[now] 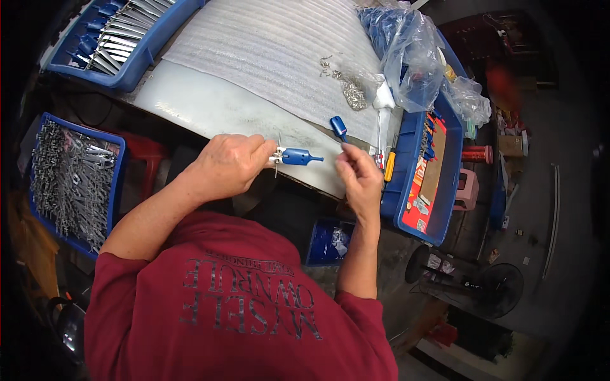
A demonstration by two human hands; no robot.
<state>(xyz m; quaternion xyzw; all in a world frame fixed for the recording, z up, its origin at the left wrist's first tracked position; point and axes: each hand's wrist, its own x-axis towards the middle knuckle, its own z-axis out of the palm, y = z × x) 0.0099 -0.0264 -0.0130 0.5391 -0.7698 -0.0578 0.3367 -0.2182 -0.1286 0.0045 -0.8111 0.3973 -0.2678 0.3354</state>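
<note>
My left hand point(230, 164) is closed round the silver end of a metal fitting. The fitting's blue barrel point(295, 157) sticks out to the right, tapering to a thin shank, and a slim pin point(279, 141) crosses it upright beside my fingers. My right hand point(361, 176) is at the right of the work surface, its fingers curled in. Just beyond those fingertips is a second blue barrel point(337, 124), its shank reaching to my index finger. Whether my fingers grip that shank or only lie against it is hidden.
White foam sheet point(267, 51) covers the table point(190, 101). Small silver pins point(353, 95) lie on it near clear plastic bags point(413, 63). A yellow-handled screwdriver point(389, 166) lies beside a blue tray point(448, 209). Metal parts fill blue bins at upper left point(124, 77) and left point(118, 184).
</note>
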